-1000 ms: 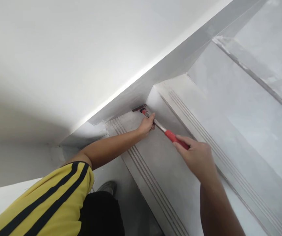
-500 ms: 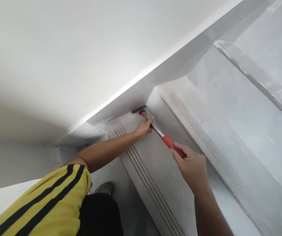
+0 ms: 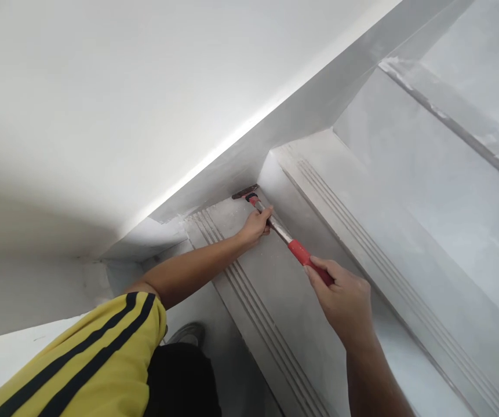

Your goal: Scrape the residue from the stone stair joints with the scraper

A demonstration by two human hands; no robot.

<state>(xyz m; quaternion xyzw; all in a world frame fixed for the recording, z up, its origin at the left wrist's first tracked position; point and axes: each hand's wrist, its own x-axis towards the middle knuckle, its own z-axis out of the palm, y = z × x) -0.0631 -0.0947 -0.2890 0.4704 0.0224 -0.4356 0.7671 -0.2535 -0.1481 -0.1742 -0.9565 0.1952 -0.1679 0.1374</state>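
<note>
A long-handled scraper (image 3: pixel 281 232) with a metal shaft and a red grip slants across a grey stair tread (image 3: pixel 270 278). Its dark blade (image 3: pixel 244 192) rests at the inner end of the tread, against the foot of the grey skirting (image 3: pixel 227 171). My left hand (image 3: pixel 255 226) is closed around the shaft close to the scraper's head. Further back, my right hand (image 3: pixel 342 295) wraps the end of the red grip, hiding part of it. Small white specks lie on the tread near the blade.
A white wall (image 3: pixel 145 87) rises above the skirting. The higher steps (image 3: pixel 405 191) climb to the right, with grooved front edges and whitish smears. My shoe (image 3: pixel 189 334) stands on a lower step beneath me.
My right hand and the scraper's grip have shifted slightly right and down in view. The blade stays at nearly the same spot by the skirting. Both hands keep their hold.
</note>
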